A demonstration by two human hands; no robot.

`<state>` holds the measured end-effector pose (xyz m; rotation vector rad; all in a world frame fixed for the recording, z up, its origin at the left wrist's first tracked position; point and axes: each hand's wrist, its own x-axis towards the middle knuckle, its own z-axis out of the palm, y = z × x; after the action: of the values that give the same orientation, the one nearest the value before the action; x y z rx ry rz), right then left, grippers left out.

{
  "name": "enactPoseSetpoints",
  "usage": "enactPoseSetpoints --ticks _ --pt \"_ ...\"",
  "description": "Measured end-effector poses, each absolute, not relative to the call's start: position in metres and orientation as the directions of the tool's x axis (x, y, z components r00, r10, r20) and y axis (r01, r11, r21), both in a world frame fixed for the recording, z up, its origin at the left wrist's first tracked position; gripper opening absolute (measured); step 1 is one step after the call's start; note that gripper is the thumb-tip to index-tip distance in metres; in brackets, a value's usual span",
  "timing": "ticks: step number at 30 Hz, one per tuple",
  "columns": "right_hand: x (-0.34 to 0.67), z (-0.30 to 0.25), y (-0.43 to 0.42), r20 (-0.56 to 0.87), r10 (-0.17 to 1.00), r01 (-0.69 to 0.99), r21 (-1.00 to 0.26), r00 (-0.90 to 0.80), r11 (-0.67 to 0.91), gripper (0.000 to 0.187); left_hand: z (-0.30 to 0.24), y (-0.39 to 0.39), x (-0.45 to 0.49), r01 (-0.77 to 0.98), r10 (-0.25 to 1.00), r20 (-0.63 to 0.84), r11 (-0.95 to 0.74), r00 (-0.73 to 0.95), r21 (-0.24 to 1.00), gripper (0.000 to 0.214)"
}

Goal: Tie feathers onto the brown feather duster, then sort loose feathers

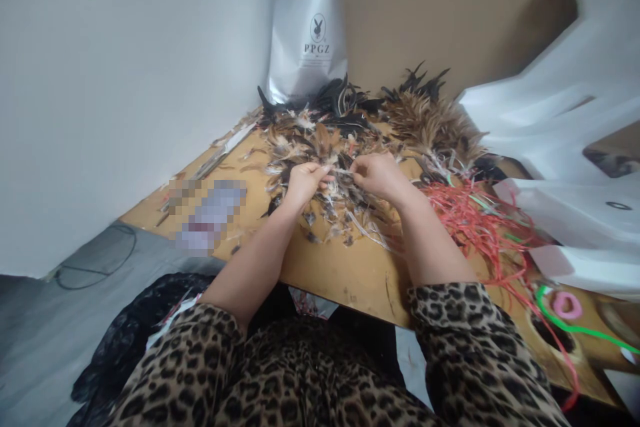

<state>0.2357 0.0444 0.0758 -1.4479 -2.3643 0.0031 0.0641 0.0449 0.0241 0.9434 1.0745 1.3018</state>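
Observation:
In the head view, my left hand [305, 185] is closed in a pinch over a pile of brown, white and dark feathers [287, 147]. To its right, my right hand [379, 175] also has its fingers pressed together. A thin whitish strand [343, 172] runs between the two sets of fingertips; whether it is a feather quill or a string I cannot tell. Brown feathers [327, 140] rise just beyond my left fingertips. Small loose feathers [345, 230] and white strips lie on the wooden table [325, 267] below my hands.
Long black feathers [345, 97] lie behind, before a silver bag [307, 33]. A brown feather bundle [430, 123] sits back right. Tangled red strips [475, 220] spread beside my right forearm, near white foam pieces [580, 207]. A pink ring [567, 305] and green strip [585, 329] lie right.

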Motion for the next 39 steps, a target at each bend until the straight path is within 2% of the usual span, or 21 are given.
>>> enactPoseSetpoints --ticks 3,6,10,13,16,20,23,30,39 --pt "0.233 0.077 0.042 0.304 0.861 0.862 -0.182 -0.409 0.474 0.014 0.025 0.043 0.067 -0.236 0.996 -0.094 0.091 0.000 0.967 0.014" --pt "0.232 0.074 0.042 0.321 0.866 0.843 -0.263 -0.383 0.470 0.013 0.025 0.041 0.069 -0.240 0.995 -0.095 0.101 0.037 0.966 0.014" --pt "0.235 0.064 0.051 0.372 0.900 0.704 -0.576 -0.227 0.416 0.012 0.023 0.042 0.068 -0.396 0.990 -0.120 0.139 0.072 0.908 0.010" --pt "0.235 0.056 0.058 0.307 0.947 0.486 -0.817 -0.090 0.311 0.016 0.022 0.046 0.065 -0.556 0.983 -0.163 0.182 0.083 0.811 0.007" --pt "0.228 0.052 0.058 0.212 0.975 0.301 -0.927 -0.072 0.224 0.024 0.023 0.048 0.064 -0.635 0.976 -0.196 0.213 0.098 0.742 0.007" --pt "0.211 0.047 0.052 0.213 0.972 0.126 -0.966 -0.094 0.224 0.025 0.025 0.045 0.065 -0.626 0.974 -0.193 0.222 0.115 0.748 0.007" --pt "0.204 0.044 0.050 0.231 0.970 0.071 -0.969 -0.074 0.236 0.022 0.025 0.043 0.067 -0.578 0.975 -0.177 0.222 0.135 0.785 0.008" --pt "0.212 0.041 0.055 0.189 0.980 0.100 -0.976 -0.068 0.195 0.025 0.021 0.040 0.066 -0.452 0.958 -0.141 0.244 0.249 0.858 0.008" --pt "0.212 0.041 0.054 0.183 0.979 0.121 -0.974 -0.088 0.193 0.025 0.019 0.039 0.066 -0.398 0.956 -0.113 0.218 0.270 0.891 0.013"
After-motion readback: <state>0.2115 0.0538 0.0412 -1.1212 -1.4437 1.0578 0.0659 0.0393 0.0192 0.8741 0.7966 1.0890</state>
